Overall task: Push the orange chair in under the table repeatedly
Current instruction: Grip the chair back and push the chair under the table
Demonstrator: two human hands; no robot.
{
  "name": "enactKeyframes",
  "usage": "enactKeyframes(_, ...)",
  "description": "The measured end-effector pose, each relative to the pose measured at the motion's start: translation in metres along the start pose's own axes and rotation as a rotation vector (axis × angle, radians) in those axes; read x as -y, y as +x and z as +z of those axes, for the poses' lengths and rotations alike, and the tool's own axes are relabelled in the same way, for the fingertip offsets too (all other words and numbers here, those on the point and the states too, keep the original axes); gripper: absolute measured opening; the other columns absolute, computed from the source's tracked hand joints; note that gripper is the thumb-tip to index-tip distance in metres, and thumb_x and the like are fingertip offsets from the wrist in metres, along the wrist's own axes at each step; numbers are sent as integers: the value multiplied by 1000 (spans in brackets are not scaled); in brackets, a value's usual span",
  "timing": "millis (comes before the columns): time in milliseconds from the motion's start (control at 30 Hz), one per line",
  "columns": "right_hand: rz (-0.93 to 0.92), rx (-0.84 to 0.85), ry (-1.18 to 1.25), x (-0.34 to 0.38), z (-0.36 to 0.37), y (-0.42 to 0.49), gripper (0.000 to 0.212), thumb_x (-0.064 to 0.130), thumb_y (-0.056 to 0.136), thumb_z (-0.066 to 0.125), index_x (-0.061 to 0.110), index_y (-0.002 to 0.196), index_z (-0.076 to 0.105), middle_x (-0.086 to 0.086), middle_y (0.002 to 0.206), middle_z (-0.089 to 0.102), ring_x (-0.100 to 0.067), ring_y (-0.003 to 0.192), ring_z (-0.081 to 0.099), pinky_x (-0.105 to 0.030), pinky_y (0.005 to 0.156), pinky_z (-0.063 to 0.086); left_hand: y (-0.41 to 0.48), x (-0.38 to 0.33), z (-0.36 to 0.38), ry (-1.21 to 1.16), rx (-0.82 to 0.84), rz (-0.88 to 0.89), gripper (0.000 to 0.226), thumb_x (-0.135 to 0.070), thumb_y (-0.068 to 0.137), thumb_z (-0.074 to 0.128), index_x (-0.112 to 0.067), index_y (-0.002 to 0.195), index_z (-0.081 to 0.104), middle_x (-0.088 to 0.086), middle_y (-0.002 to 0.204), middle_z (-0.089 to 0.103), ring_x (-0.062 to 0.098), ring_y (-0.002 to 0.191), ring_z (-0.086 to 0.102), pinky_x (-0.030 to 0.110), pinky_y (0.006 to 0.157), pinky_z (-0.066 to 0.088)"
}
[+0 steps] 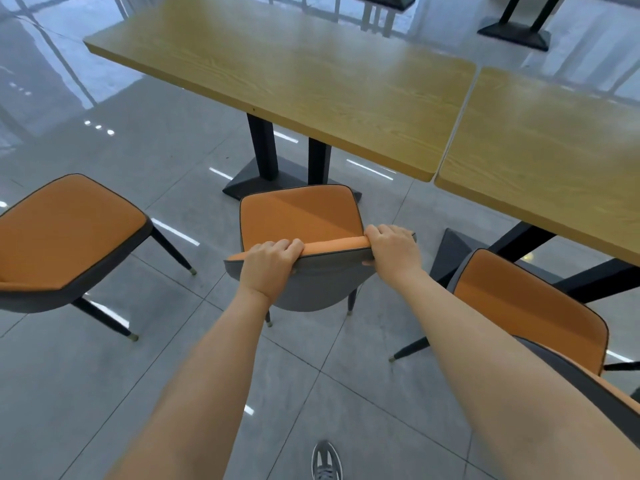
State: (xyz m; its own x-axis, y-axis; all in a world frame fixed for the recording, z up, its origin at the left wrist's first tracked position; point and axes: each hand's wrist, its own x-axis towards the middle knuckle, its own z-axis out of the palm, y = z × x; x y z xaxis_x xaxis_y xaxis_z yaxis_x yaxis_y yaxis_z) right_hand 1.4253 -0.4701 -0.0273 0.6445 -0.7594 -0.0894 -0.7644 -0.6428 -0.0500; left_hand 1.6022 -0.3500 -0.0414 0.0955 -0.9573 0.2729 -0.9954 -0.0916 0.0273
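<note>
A grey sneaker (326, 460) is planting behind the orange chair (299, 220), whose backrest both hands, left (268, 263) and right (393, 252), are clasping shut, just short of the tabletop (294, 81), where pushing crooked risks striking the table's black pedestal (265, 161).

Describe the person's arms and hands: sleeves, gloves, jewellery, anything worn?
Both forearms are bare up to the frame edge, no sleeves in view. Left hand and right hand have no gloves, and no rings, watch or bands are visible. Only clothing seen: a grey laced sneaker.
</note>
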Motion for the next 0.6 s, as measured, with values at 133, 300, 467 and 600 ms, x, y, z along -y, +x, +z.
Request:
enactKeyframes(133,31,125,23,5,-10,-3,42,28,84,60,11,117,42,-12,121,53,-30,113,48,-40,100,35,1,3,-7,-6,231,-19,30,-17,82,68,-9,108,56,10,88,67,28,73,63,35,60,51)
enactKeyframes(300,106,390,23,30,-30,3,66,59,85,44,16,134,35,-10,140,41,-32,128,36,-48,108,29,1,16,-27,-103,573,-57,50,-44,95,38,-20,138,28,9,143,37,27,128,39,40,104,36)
enactKeyframes(467,112,414,134,75,-60,21,78,66,88,23,18,147,8,-10,156,16,-33,142,15,-51,114,13,-16,59,-63,36,605,-177,58,-43,99,17,-20,148,-3,3,158,-9,20,145,-12,47,117,-4)
enactKeyframes(600,-23,309,134,146,-91,41,76,63,91,18,18,146,-11,-11,157,-2,-32,144,3,-49,116,7,-42,122,-107,22,497,-317,57,-38,100,15,-18,146,-14,2,157,-18,18,143,-18,46,116,-11)
